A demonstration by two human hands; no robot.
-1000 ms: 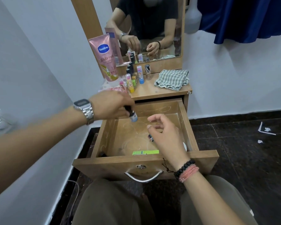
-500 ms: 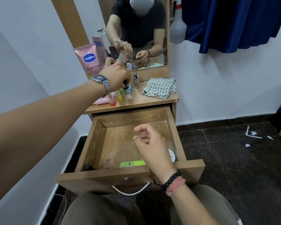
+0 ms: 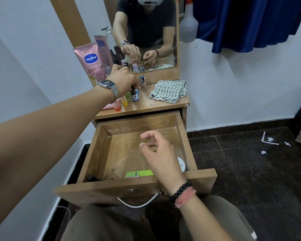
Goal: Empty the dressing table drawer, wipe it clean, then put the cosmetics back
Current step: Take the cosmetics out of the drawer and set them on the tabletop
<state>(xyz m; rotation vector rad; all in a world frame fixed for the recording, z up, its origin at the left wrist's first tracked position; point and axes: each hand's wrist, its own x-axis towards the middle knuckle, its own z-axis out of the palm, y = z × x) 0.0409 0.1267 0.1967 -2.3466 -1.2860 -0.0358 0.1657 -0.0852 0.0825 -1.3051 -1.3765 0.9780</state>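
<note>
Lower centre of frame: person's knees, with the pulled-out drawer point(image 3: 201, 177) just above them, metal handle point(image 3: 137, 202) on its front. Drawer contents along the near wall: green flat packet point(image 3: 139, 173) at centre, small black item point(image 3: 90, 177) in the lower-left corner, white round lid point(image 3: 182, 165) at the right wall, partly hidden by the wrist. Drawer floor shows pale scuff marks.

Right hand point(image 3: 161, 156) hovers over the drawer, bead and thread bracelets at the wrist; fingers point(image 3: 146, 136) loosely curled and apart, thumb and forefinger not touching, nothing held.

Mid frame: wooden surface point(image 3: 156, 106) above the drawer. Left hand point(image 3: 122, 80), watch at the wrist, reaches to a cluster of small cosmetics at its left end; fingers closed around the cap of a dark dropper bottle point(image 3: 133, 96), which stands upright on the surface. Yellow-capped point(image 3: 125, 102) and red-capped point(image 3: 117, 108) tubes stand just beside it. Clear silver-capped bottle point(image 3: 142, 83) stands to the right; checked cloth point(image 3: 169, 91) lies crumpled further right.

Upper frame: pink Vaseline tube point(image 3: 92, 63) leans at the left against the mirror point(image 3: 156, 32).
</note>
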